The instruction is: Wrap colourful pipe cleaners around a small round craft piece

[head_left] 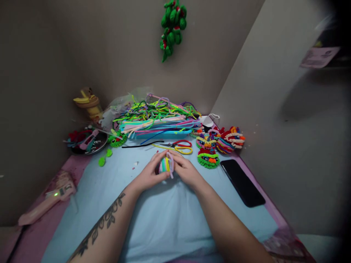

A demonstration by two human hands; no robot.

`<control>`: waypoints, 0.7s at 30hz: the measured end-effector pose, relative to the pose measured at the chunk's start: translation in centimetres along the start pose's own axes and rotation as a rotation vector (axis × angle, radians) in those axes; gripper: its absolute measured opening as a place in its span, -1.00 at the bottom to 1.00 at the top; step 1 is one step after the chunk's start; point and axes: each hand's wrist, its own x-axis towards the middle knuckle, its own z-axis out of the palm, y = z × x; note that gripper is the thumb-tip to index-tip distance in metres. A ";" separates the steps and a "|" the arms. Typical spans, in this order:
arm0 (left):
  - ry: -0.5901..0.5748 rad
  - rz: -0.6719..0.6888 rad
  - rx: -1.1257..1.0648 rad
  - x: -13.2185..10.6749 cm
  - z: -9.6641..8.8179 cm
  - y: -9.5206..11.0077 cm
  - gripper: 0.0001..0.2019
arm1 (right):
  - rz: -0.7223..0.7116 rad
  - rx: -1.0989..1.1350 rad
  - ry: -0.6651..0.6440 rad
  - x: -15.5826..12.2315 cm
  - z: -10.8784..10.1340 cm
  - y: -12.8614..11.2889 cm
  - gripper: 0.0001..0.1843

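Between my two hands, just above the blue cloth, is a small striped bundle of bent pipe cleaners (165,165) in teal, yellow and lilac. My left hand (152,171) is closed round its left side, with the thumb along the lower edge. On the other side, my right hand (186,168) has its fingers curled against the lilac pipe cleaner (171,166), which stands up as a loop at the bundle's right. The fingertips of both hands meet near the top. Just beyond them lie scissors (182,147) with red and yellow handles.
A heaped tray of pipe cleaners (161,124) stands at the back. Finished colourful pipe-cleaner figures (208,159) and a black phone (242,182) are at right. At left are a pink glue gun (52,201), a metal bowl (102,142) and green pieces (102,161).
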 end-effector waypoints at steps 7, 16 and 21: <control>0.056 -0.037 -0.054 0.0 0.2 0.1 -0.32 | 0.061 0.069 0.112 -0.3 0.0 -0.5 -0.54; 0.135 -0.155 -0.190 0.3 0.3 0.7 -0.39 | -0.106 -0.089 -0.080 -0.5 -0.7 -1.7 -0.76; 0.201 -0.060 0.055 0.3 1.1 0.1 -0.47 | -0.048 -0.016 0.030 -0.2 -0.3 -0.8 -0.88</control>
